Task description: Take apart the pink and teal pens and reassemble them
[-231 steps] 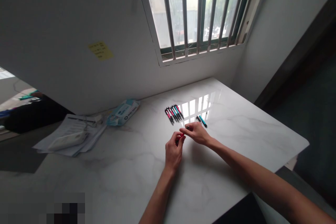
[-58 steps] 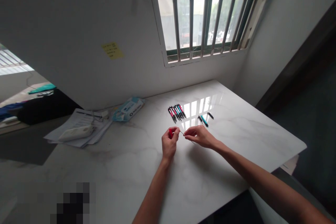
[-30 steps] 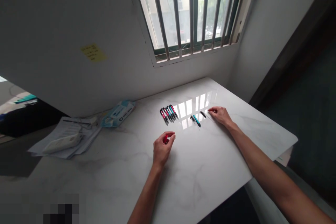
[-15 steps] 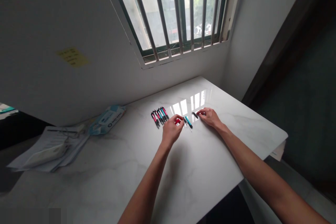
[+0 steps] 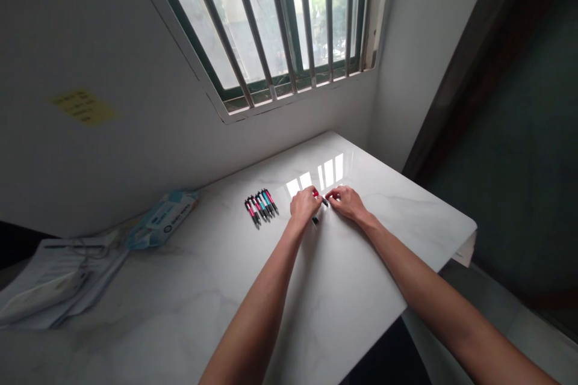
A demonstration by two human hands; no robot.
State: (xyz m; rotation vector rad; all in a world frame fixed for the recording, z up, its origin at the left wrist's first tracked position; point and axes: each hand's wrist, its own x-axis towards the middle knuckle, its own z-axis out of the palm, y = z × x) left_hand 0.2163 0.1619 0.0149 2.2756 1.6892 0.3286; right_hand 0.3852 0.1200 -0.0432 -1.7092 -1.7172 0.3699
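Note:
My left hand [image 5: 305, 204] is closed, its fingertips pinched around a red pen piece [image 5: 315, 194] that is mostly hidden by the fingers. Just right of it, my right hand [image 5: 347, 202] pinches a small black pen part [image 5: 324, 201] at its fingertips. The two hands almost meet, with the black part in the narrow gap between them. Below the left hand, the dark end of a turquoise pen piece [image 5: 315, 221] shows on the table; the hand covers the remainder. Several red and turquoise pens [image 5: 262, 206] lie side by side to the left.
The white marbled table [image 5: 217, 277] runs along the wall under a barred window [image 5: 280, 30]. On its left side lie a blue-and-white wipes pack [image 5: 162, 219] and papers [image 5: 97, 286] with a white object [image 5: 43, 295] on top. A yellow note [image 5: 82, 106] is on the wall.
My left hand has moved right, close to my right hand, and now covers most of the turquoise piece. The gap between the red and black parts has shrunk. The view has shifted slightly.

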